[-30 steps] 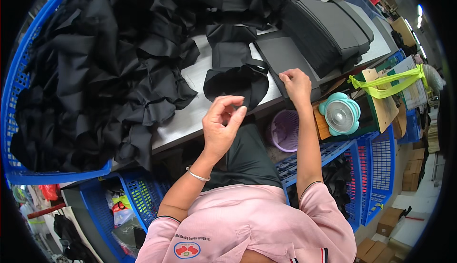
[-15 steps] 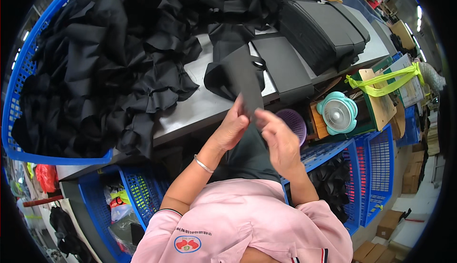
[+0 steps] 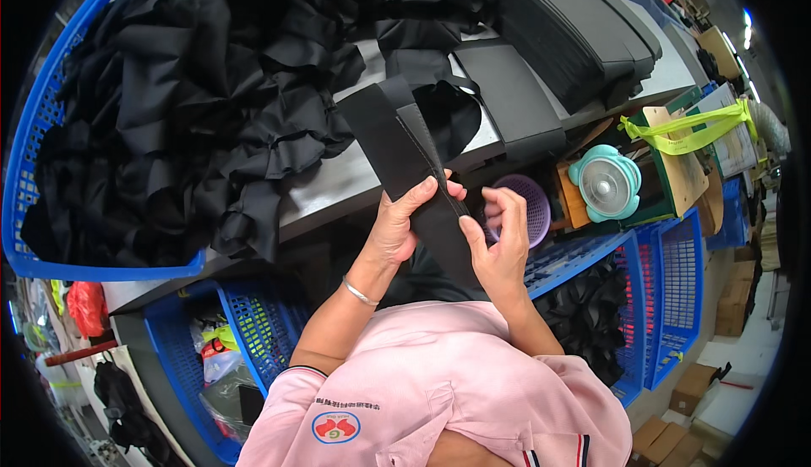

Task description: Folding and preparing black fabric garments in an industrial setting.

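Note:
A black flat piece (image 3: 376, 133), folded lengthwise with a pale stitch line along one edge, is held in front of me over the table edge. My left hand (image 3: 404, 220) is closed on its middle, thumb on top and fingertips showing at the far side. At its right edge, the thumb of my right hand (image 3: 503, 243) touches the material, while the other fingers curl loosely apart from the thumb. Beyond the piece, a black cloth loop (image 3: 452, 116) lies on the table. A flat black panel (image 3: 511, 99) rests to the right of the loop.
Heaped black cloth (image 3: 169, 112) fills a blue basket (image 3: 110, 269) at left and spreads over the grey table (image 3: 325, 192). A stack of black panels (image 3: 574, 36) stands far right. Nearby are a purple basket (image 3: 538, 213), a teal fan (image 3: 605, 183) and blue crates (image 3: 676, 298).
The black piece has swung left at its far end and now shows its stitched edge. My right hand has shifted slightly right, its fingers curling away from the piece.

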A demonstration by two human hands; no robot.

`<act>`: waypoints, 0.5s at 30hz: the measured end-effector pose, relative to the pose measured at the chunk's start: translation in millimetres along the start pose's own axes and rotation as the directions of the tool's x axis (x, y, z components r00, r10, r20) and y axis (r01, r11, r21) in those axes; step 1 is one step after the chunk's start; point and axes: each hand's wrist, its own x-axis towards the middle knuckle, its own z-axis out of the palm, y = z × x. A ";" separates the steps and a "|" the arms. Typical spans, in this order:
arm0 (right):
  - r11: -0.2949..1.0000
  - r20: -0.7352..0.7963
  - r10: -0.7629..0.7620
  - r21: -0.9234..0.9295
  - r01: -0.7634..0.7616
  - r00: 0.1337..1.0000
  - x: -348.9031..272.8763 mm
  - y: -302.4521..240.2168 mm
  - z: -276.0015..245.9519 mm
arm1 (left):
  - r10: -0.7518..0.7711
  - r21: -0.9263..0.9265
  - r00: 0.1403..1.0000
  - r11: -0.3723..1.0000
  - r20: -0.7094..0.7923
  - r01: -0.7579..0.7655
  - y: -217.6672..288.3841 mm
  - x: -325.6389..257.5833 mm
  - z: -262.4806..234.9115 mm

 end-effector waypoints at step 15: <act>0.879 0.422 0.255 0.274 -0.390 0.870 -7.1 33.0 -17.8 | 0.712 0.977 0.684 -0.015 0.158 -0.211 18.4 69.6 -51.3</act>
